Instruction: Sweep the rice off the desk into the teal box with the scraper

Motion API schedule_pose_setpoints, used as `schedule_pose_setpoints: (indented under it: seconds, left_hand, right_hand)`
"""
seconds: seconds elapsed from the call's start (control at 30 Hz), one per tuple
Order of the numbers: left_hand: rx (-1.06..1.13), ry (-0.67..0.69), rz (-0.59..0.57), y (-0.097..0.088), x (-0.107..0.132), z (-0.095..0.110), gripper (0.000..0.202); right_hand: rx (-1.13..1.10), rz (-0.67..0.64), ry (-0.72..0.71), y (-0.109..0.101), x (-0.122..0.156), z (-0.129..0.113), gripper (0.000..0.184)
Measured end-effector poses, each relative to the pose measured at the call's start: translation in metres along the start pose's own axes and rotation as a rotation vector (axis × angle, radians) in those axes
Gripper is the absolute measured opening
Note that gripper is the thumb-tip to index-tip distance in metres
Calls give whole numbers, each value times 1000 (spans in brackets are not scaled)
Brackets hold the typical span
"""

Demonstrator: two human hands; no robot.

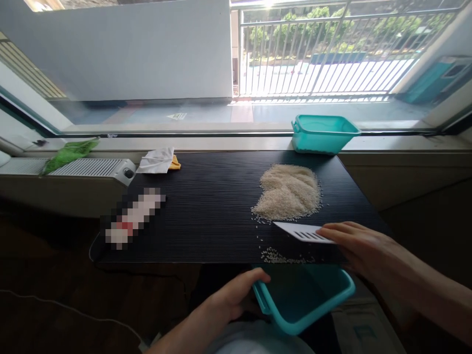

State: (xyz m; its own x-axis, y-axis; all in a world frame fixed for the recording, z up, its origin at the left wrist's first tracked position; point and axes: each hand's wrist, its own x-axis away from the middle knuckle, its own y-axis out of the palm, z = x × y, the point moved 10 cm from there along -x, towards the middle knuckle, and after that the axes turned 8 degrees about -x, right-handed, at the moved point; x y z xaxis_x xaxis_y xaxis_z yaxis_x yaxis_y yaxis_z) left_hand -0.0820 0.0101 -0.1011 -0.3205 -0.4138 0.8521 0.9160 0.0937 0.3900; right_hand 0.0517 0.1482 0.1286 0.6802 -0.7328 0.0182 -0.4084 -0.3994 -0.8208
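Fingers (pixel 334 230) of our right hand (pixel 359 246) press flat on the white slotted scraper (pixel 300 232) just short of the rice pile (pixel 289 191); our left hand (pixel 236 295) grips the teal bin (pixel 306 300) under the counter (pixel 206 206) edge. Should the bin sit too low or off-line, swept grains could spill past it. Leftward the counter lies open; a second teal bin (pixel 322 132) stands behind.

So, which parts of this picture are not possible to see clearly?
- Head view: the object at the table's left is pixelated, so it cannot be identified.
- The lower teal bin is partly hidden by the table edge; its contents cannot be seen.
- The right hand covers part of the white slotted scraper.
- The far teal bin: its inside is hidden by its walls.
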Motion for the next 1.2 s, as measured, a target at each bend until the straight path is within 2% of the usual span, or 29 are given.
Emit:
schedule_pose_setpoints:
  seconds: [0.1, 0.2, 0.4, 0.6, 0.73, 0.8, 0.9, 1.07, 1.13, 1.2]
  left_hand:
    - [4, 9, -15, 2, -1, 1, 28]
    - [3, 5, -46, 5, -3, 0, 29]
    - [-2, -1, -57, 5, -6, -2, 30]
    - [-10, 9, -57, 7, -3, 0, 32]
    - [-19, 9, -75, 11, 0, 2, 35]
    - [-19, 17, -82, 12, 2, 2, 35]
    - [-16, 24, -51, 8, 7, 2, 34]
    - [7, 75, -28, 4, 22, 6, 43]
    - [4, 86, -23, 3, 26, 6, 46]
    - [-7, 88, -30, 3, 28, 6, 47]
  right_hand:
    - [13, -96, 35, 7, 14, -4, 36]
    - [14, -135, 61, 5, 28, -4, 39]
    - [90, -19, 75, -18, 32, 10, 33]
    - [47, -126, 129, 8, 66, 4, 38]
    - [37, -133, 101, 13, 83, -7, 41]
    - [43, -124, 76, 10, 77, -14, 43]
    - [47, -119, 31, 8, 50, -29, 43]
    - [110, -137, -46, 27, -1, -55, 35]
    - [141, -134, -69, 37, -8, -57, 32]
    - [175, -119, -104, 46, -1, -55, 33]
